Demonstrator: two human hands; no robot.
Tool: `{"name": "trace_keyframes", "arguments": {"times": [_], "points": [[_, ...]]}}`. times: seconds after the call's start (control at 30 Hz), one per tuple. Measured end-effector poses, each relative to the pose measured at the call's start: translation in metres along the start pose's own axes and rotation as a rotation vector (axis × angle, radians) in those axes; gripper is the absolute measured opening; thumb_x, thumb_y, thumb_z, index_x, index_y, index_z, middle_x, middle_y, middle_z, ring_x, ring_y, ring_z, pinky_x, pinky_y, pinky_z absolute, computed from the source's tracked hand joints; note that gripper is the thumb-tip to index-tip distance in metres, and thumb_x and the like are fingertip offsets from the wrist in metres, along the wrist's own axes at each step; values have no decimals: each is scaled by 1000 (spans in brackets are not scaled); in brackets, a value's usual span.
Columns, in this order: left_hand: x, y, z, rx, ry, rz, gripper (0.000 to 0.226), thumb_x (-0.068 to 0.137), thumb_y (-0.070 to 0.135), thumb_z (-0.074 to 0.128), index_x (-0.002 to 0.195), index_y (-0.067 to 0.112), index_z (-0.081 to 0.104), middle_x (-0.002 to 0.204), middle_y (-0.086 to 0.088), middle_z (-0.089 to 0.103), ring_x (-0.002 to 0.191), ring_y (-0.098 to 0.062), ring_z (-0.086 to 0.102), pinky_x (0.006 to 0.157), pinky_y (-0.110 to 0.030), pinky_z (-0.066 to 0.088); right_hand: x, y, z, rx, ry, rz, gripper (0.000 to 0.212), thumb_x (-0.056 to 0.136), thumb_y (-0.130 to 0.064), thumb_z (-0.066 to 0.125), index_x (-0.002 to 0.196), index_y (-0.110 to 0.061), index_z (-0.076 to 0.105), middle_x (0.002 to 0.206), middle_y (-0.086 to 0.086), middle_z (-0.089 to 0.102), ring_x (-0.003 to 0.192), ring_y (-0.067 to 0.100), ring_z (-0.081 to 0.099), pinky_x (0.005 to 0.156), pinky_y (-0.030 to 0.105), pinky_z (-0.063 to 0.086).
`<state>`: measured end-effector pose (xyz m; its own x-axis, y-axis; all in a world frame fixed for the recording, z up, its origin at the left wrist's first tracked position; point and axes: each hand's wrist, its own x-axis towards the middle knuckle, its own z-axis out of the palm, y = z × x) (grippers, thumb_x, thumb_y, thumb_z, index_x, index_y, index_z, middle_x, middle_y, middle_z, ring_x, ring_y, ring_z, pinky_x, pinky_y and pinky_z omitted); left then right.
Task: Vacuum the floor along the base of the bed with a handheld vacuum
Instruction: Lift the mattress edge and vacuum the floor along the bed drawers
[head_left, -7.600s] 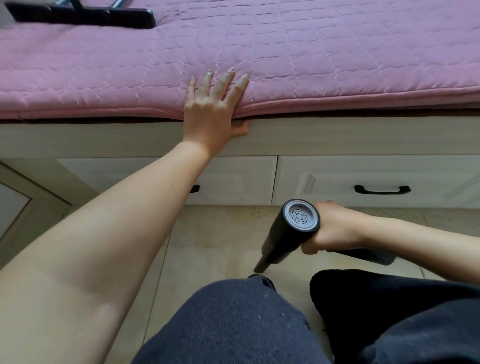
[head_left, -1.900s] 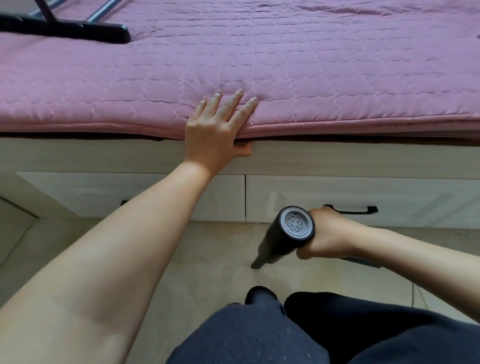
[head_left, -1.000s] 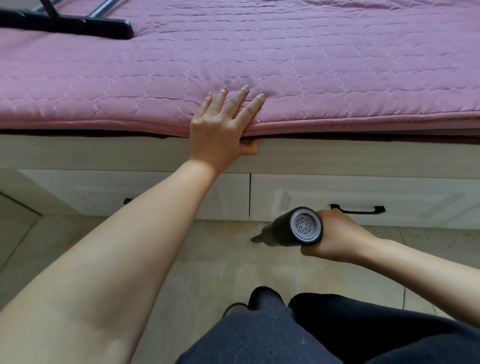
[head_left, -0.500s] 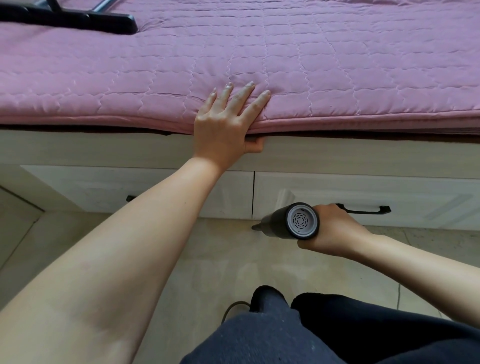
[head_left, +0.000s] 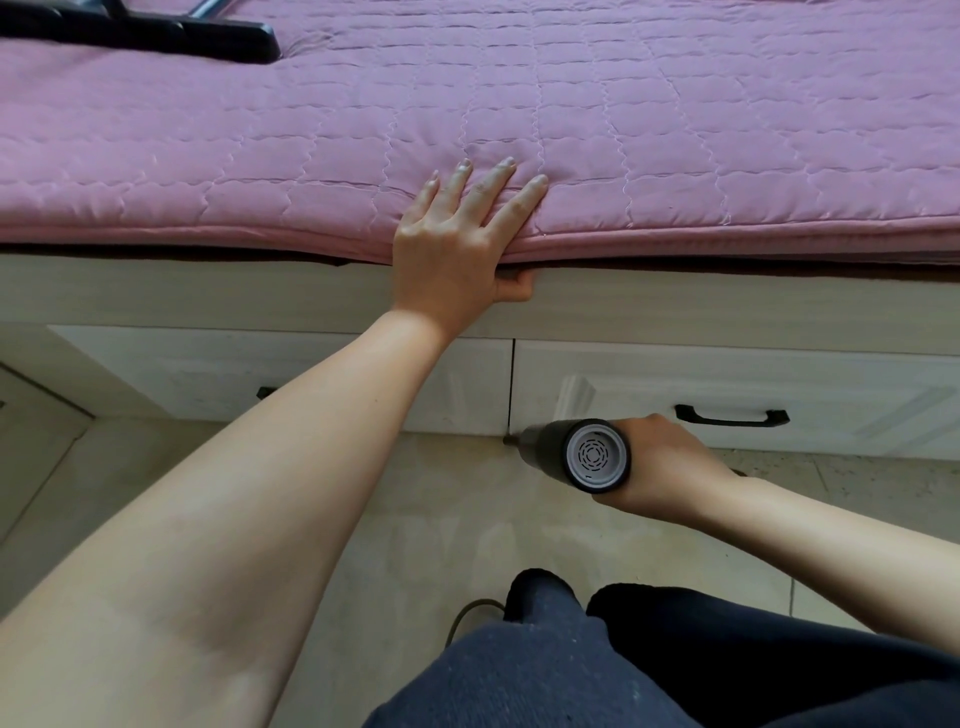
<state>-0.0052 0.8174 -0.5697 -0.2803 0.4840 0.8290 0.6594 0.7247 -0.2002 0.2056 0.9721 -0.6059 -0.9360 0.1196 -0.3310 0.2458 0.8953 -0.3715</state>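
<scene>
My right hand (head_left: 662, 465) grips a black handheld vacuum (head_left: 576, 457) with a grey round rear cap facing me. Its nozzle tip points at the foot of the bed base (head_left: 727, 312), at the gap between two drawer fronts, down at the beige tiled floor (head_left: 415, 519). My left hand (head_left: 457, 244) rests on the edge of the pink quilted mattress cover (head_left: 623, 130), fingers straight on top and thumb tucked under the edge.
Two pale drawer fronts run under the bed; the right one has a black handle (head_left: 731, 417), the left one a handle end (head_left: 265, 391) beside my forearm. A black floor-brush head (head_left: 156, 31) lies on the bed at top left. My dark-trousered knees (head_left: 597, 660) fill the bottom.
The vacuum has swung from pointing down at the floor in front of me to pointing at the drawer base, then slid slightly right. My left hand stays on the mattress edge.
</scene>
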Motion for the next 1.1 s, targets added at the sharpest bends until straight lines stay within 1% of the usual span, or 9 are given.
{"name": "trace_keyframes", "arguments": {"times": [0.2,0.33,0.53,0.67,0.93,1.03,1.1], "points": [[-1,-1,1,5,9,3,68,73,58,65,136,30,61,134,-3,63,118,-35,62,100,-49,49,-2,3,2,-22,-5,7,37,69,-42,72,104,-35,62,97,-2,71,90,24,66,76,38,56],[-1,0,1,1,5,-1,69,72,57,65,136,30,61,135,-3,63,119,-35,62,100,-49,49,-2,5,2,-22,5,8,40,67,-43,72,105,-36,62,97,-3,71,89,23,66,76,39,57],[-1,-1,1,2,11,-5,69,73,59,67,136,31,61,135,-3,63,119,-34,62,100,-49,48,-2,11,-1,-7,10,9,35,66,-41,73,99,-36,62,92,-5,70,84,20,66,74,39,57],[-2,-1,1,9,5,-1,72,71,60,70,136,31,60,135,-3,62,119,-35,62,100,-49,48,-4,16,-4,11,9,5,28,67,-39,74,87,-39,54,88,-6,69,82,19,66,72,39,57],[-2,-1,1,4,4,-4,70,72,58,67,136,31,60,135,-3,62,119,-34,62,101,-49,48,-11,22,-9,17,31,9,28,69,-34,74,83,-40,51,84,-6,69,80,16,65,69,34,56],[-2,-1,1,6,7,-7,70,72,59,67,137,31,60,135,-3,62,119,-34,62,101,-49,48,-13,23,-10,26,37,16,23,70,-30,74,81,-36,54,82,-5,68,78,17,65,69,34,56],[-2,-1,2,1,11,-11,70,72,58,67,136,32,60,135,-3,62,119,-34,62,101,-49,48,-12,23,-10,39,35,35,19,70,-26,73,84,-27,61,81,-4,68,77,17,65,69,35,56]]}}
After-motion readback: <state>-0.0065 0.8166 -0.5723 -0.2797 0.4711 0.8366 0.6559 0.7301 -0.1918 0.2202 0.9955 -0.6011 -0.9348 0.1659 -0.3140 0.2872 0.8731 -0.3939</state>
